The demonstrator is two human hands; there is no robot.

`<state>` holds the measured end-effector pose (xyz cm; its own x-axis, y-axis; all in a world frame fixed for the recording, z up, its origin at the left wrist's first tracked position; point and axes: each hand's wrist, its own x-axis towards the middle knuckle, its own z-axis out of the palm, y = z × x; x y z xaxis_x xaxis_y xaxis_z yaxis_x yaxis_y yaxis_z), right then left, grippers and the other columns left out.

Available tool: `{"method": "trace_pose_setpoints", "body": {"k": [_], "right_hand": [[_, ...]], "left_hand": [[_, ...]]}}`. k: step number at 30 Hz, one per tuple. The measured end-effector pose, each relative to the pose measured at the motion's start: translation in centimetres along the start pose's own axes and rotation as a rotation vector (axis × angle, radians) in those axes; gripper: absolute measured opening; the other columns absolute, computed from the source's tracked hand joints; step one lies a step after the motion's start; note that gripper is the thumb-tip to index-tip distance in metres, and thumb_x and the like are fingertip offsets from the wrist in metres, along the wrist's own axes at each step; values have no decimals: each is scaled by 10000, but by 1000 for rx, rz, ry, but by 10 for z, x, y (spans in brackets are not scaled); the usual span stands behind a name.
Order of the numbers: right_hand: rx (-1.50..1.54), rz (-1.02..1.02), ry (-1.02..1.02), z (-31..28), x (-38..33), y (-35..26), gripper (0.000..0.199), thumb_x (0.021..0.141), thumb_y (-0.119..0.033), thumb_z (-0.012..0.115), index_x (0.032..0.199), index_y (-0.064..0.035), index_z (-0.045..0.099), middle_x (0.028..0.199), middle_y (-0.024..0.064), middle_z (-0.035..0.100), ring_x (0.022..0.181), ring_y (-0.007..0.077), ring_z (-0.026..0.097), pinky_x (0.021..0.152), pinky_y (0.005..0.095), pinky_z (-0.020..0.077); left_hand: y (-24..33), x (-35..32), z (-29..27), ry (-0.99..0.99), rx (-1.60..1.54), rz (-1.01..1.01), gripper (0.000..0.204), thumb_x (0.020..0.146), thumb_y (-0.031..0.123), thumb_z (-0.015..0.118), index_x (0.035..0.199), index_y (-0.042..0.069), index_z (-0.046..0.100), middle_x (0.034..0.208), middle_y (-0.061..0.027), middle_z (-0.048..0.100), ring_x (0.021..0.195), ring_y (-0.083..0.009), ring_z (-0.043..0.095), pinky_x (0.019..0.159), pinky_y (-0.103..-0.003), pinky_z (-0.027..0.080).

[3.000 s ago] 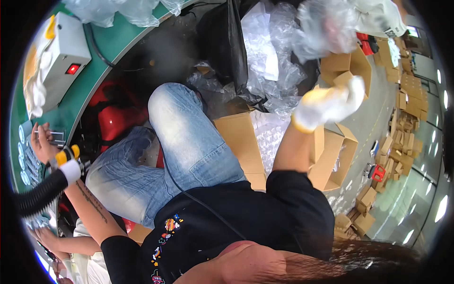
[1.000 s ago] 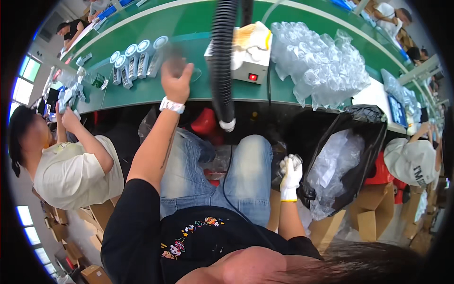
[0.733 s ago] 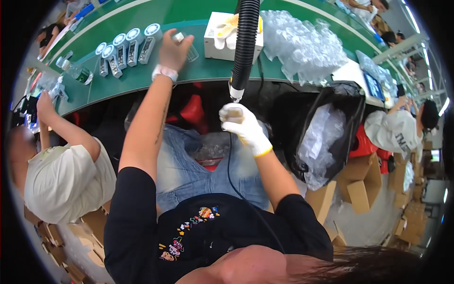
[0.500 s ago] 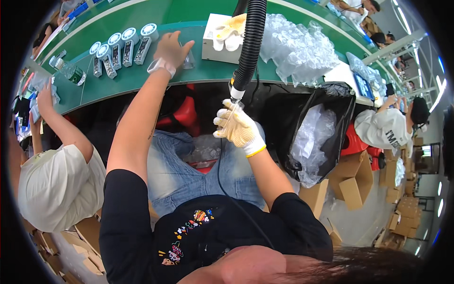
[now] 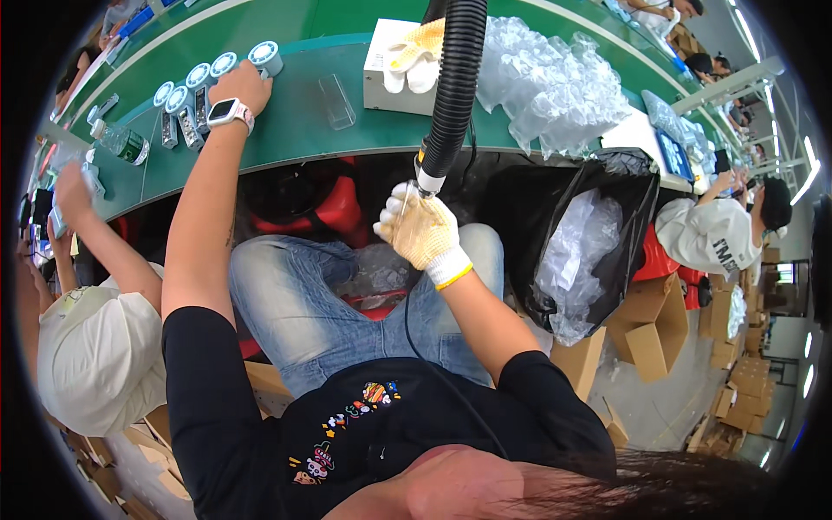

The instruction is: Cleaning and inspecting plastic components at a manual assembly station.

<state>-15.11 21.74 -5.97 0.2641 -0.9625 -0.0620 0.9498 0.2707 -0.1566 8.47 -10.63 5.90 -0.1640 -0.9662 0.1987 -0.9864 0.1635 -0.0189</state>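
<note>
My bare left hand [image 5: 241, 89], with a white watch on the wrist, reaches onto the green bench. Its fingers curl over the right end of a row of devices with round blue-and-white heads [image 5: 265, 57] and grey bodies; the bodies under the hand are hidden. A clear plastic cover [image 5: 336, 101] lies to the right of that hand. In a white-and-yellow work glove, my right hand [image 5: 421, 227] is closed on a clear plastic piece [image 5: 400, 211], hard to make out. It is just below the nozzle [image 5: 429, 178] of a black corrugated hose [image 5: 458, 87].
A white box [image 5: 394, 91] with spare gloves [image 5: 416, 56] stands behind the hose. Clear plastic covers [image 5: 550, 87] are heaped at right, above a black bag [image 5: 511, 212] of plastic. A bottle [image 5: 127, 143] stands at left, near a co-worker's arm [image 5: 113, 234].
My left hand has moved left from beside the clear cover, now lying on the bench, to the devices. My right hand has turned a little and stays below the nozzle.
</note>
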Motion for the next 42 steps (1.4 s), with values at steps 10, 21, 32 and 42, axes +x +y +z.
{"method": "trace_pose_setpoints", "body": {"k": [10, 21, 32, 42], "right_hand": [[33, 142, -33, 1, -20, -12, 586, 933, -499, 651, 1341, -89, 552, 894, 68, 605, 771, 254, 570, 715, 373, 488], [-69, -121, 146, -51, -5, -5, 479, 1027, -451, 539, 1303, -60, 561, 931, 103, 646, 860, 271, 644, 708, 353, 528], [-617, -623, 295, 26, -79, 26, 454, 937, -4, 711, 1365, -7, 560, 1300, 153, 647, 1142, 277, 672, 946, 427, 585], [-1955, -844, 99, 23, -96, 8, 649, 805, 69, 785, 1401, -21, 546, 1371, 148, 607, 1129, 259, 685, 949, 354, 579]], "left_hand": [[5, -108, -7, 90, -1293, 17, 386, 1030, 327, 623, 1236, 3, 579, 986, -135, 716, 779, -229, 721, 706, -343, 578], [86, -372, 44, -667, -2553, -818, 317, 1085, 358, 506, 1305, 130, 530, 1153, -95, 661, 1087, -273, 654, 933, -482, 535], [143, -309, 17, -525, -2529, -711, 259, 1105, 287, 489, 1315, 135, 487, 1399, -146, 575, 1319, -375, 561, 1098, -587, 463], [151, -291, -1, -363, -2391, -408, 355, 1118, 284, 464, 1418, 112, 382, 1490, -159, 511, 1360, -361, 541, 1115, -566, 472]]}}
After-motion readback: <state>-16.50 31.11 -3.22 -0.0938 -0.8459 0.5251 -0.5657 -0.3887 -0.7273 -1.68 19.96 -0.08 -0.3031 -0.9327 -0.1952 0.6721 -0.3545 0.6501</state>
